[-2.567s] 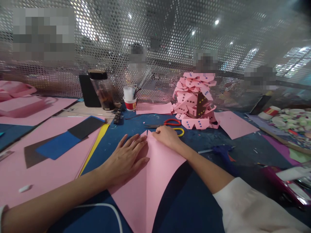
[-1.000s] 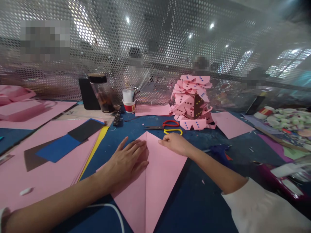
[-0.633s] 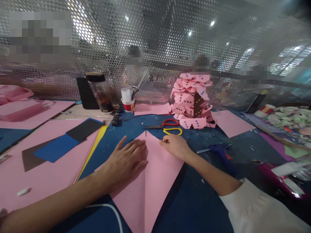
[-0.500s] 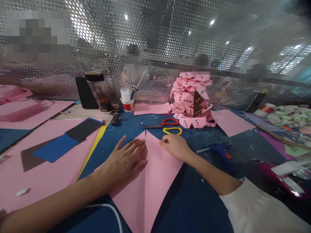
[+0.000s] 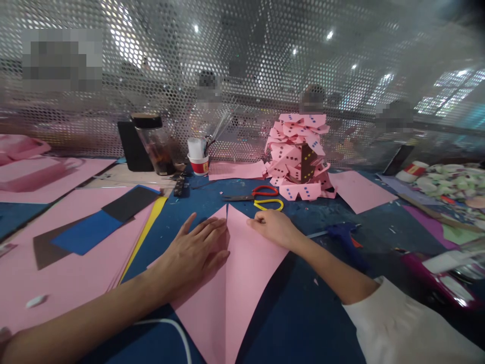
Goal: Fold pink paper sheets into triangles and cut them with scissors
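Observation:
A sheet of pink paper [image 5: 242, 298], folded so that two flaps meet along a middle line, lies on the blue table before me. My left hand [image 5: 199, 247] rests flat on its left flap, fingers stretched toward the top point. On the right flap, close to the upper edge, my right hand [image 5: 275, 227] is closed with its curled fingers pinching the paper's edge. Just beyond the paper's tip lie scissors [image 5: 265, 197] with one red and one yellow handle. A blue glue gun [image 5: 346, 240] lies to the right of my right hand.
Pink sheets [image 5: 91, 303] bearing blue and black paper pieces [image 5: 91, 230] spread at left. Behind stand a lidded jar [image 5: 153, 144], a cup of tools [image 5: 199, 162] and a pink paper stack with painted squares [image 5: 299, 151]. A magenta tool [image 5: 441, 278] lies right. A white cable [image 5: 178, 328] runs in front.
Almost nothing differs. Both hands keep their places on the pink paper, and its right flap's outer edge looks slightly more raised.

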Motion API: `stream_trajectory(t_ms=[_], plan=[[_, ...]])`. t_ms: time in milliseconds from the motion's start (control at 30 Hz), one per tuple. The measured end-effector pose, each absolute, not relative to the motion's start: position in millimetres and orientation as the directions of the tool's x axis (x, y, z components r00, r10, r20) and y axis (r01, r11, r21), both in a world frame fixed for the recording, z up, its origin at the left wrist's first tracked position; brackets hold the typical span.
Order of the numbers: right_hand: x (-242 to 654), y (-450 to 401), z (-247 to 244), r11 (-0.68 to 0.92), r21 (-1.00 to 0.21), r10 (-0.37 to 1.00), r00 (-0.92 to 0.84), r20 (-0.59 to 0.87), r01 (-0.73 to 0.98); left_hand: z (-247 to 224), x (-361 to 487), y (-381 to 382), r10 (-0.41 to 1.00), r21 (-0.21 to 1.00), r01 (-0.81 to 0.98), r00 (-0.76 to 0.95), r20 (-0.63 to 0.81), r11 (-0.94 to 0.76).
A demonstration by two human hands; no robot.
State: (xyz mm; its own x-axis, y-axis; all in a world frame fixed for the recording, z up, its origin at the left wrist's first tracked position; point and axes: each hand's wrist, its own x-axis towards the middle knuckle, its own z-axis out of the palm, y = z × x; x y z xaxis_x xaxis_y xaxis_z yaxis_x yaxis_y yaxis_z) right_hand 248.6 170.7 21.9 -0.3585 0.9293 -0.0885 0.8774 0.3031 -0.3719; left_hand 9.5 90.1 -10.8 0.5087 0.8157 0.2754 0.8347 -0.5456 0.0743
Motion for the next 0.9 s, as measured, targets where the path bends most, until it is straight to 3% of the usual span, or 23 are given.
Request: stream_trajectory(t_ms=[367, 900], plan=[[252.7, 168.1, 22.6, 0.251, -0.425, 0.944, -0.318, -0.093, 0.87, -9.9, 10.7, 86.0, 0.809, 0.104, 0.819, 0.523, 0.267, -0.564], [251.5, 167.1, 20.8, 0.276, -0.375, 0.937, -0.335, -0.1, 0.885, -5.6, 13.6, 84.1, 0.819, 0.107, 0.824, 0.524, 0.233, -0.557]])
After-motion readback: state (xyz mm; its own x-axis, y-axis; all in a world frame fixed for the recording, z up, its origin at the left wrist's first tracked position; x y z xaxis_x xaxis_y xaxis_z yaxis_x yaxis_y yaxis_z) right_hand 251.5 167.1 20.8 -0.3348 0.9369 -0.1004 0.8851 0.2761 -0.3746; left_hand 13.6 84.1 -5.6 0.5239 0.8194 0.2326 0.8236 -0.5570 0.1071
